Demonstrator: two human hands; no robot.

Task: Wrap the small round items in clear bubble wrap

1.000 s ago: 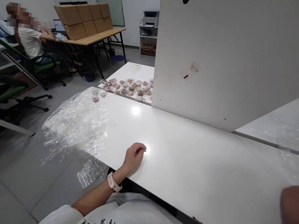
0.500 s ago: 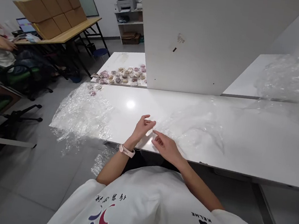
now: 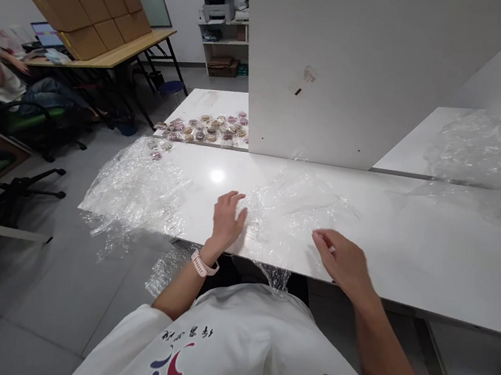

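My left hand [image 3: 227, 220] hovers over the white table with its fingers bent and the thumb apart; nothing shows in it. A thin clear plastic film [image 3: 293, 208] lies crumpled between my hands, part of it drooping over the table's front edge. To the right of the film, my right hand [image 3: 344, 263] is closed with thumb and fingertips together. Whether a bit of film is pinched there I cannot make out. The left fingertips are close to the film's left side; contact is unclear.
Heaped clear film [image 3: 135, 191] covers the table's left end, with more film [image 3: 479, 148] at the back right. Several small wrapped pieces [image 3: 212, 127] lie beyond the white table [image 3: 429, 252]. A white panel [image 3: 316, 98] stands behind. A seated person [image 3: 3, 75] is far left.
My hands have moved apart, the right one going right and the left one slightly left. The clear film has shifted left and now spreads between them, hanging over the front edge.
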